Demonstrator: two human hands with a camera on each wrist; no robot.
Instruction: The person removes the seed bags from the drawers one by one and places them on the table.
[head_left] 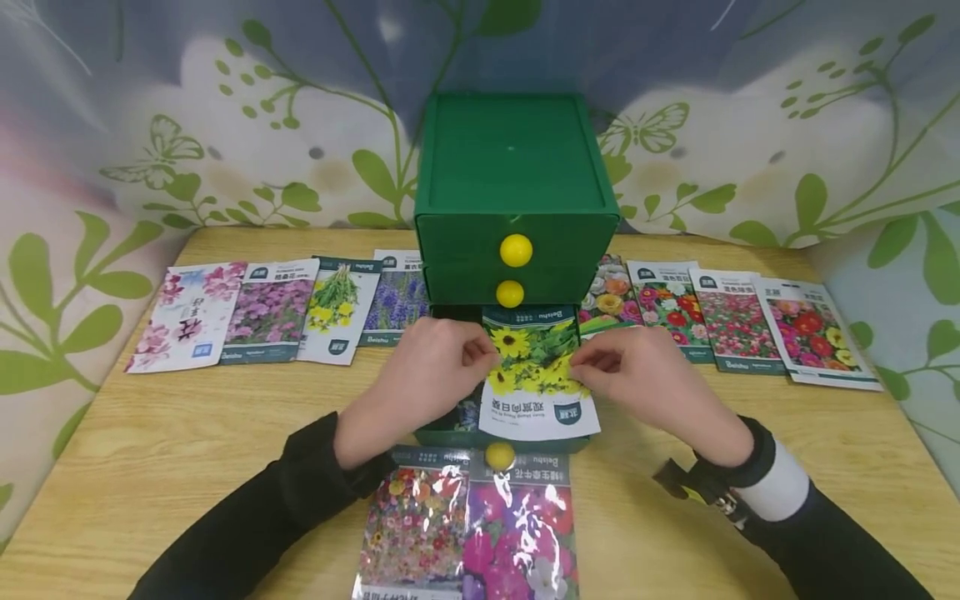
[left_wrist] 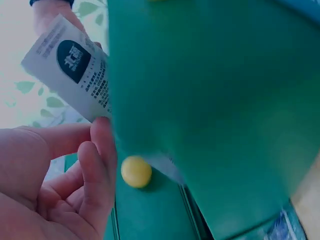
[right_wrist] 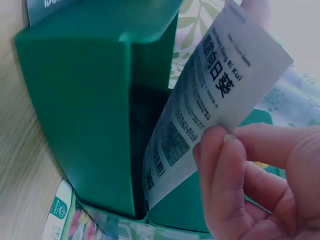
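A seed packet (head_left: 534,379) with yellow sunflowers is held by both hands over the pulled-out bottom drawer (head_left: 442,440) of a green cabinet (head_left: 513,158). My left hand (head_left: 435,358) pinches its left edge, and my right hand (head_left: 648,371) pinches the right edge. The right wrist view shows the printed back of the packet (right_wrist: 200,107), tilted, its lower end inside the green drawer (right_wrist: 75,105). From the left wrist, a white packet corner (left_wrist: 70,67) rises above the fingertips. Part of another packet (head_left: 468,414) shows inside the drawer on the left.
Several flower seed packets fan out left of the cabinet, including a purple one (head_left: 272,310); several more lie right, including a red-flowered one (head_left: 813,329). Two large packets, one multicoloured (head_left: 416,525) and one pink (head_left: 519,533), lie before the drawer's yellow knob (head_left: 499,455). Patterned fabric stands behind.
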